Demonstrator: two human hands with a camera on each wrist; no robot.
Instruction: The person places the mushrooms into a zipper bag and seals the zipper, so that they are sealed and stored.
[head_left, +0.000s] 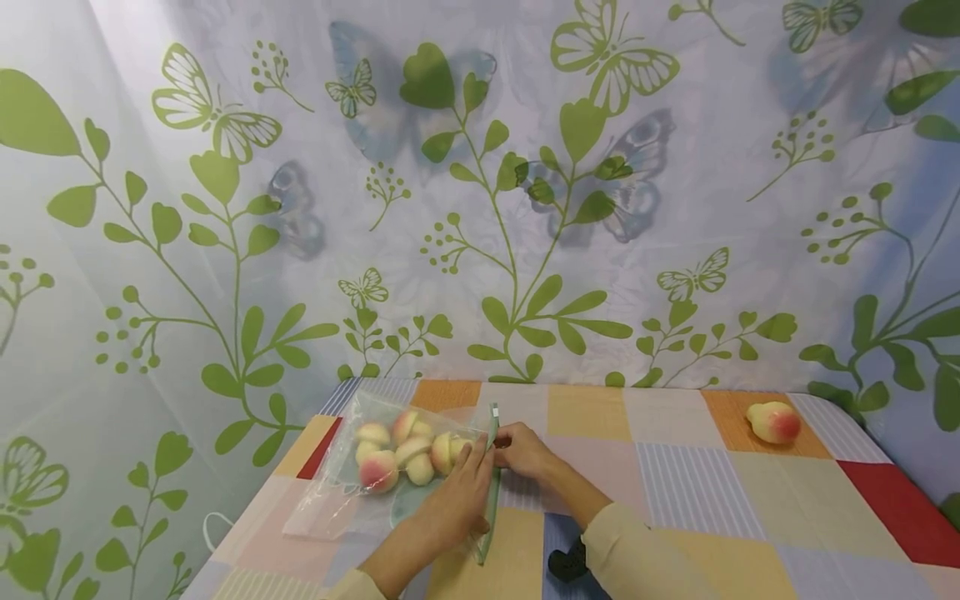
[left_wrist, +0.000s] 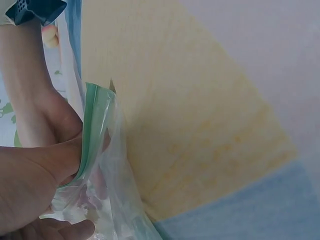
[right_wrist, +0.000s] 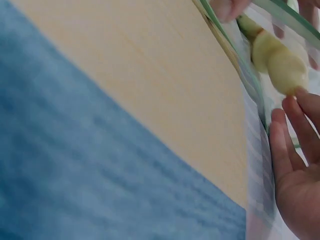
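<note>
A clear zip bag (head_left: 322, 510) with a green closure strip (head_left: 489, 500) lies on its side, its mouth facing right. Several yellow-and-pink peaches (head_left: 378, 472) are inside it. My left hand (head_left: 463, 490) lies across the bag near the mouth and grips its edge, the thumb by the green strip in the left wrist view. At the mouth, my right hand (head_left: 525, 450) pinches a pale yellow peach (right_wrist: 287, 70) with its fingertips; the head view mostly hides this fruit. Left-hand fingertips also show at the top of the right wrist view.
Another yellow-and-red peach (head_left: 775, 422) lies at the far right of the patchwork tablecloth (head_left: 697, 492). A black wrist device (head_left: 567, 563) is on the right forearm. Behind the table hangs a curtain (head_left: 480, 250) with green leaves and butterflies.
</note>
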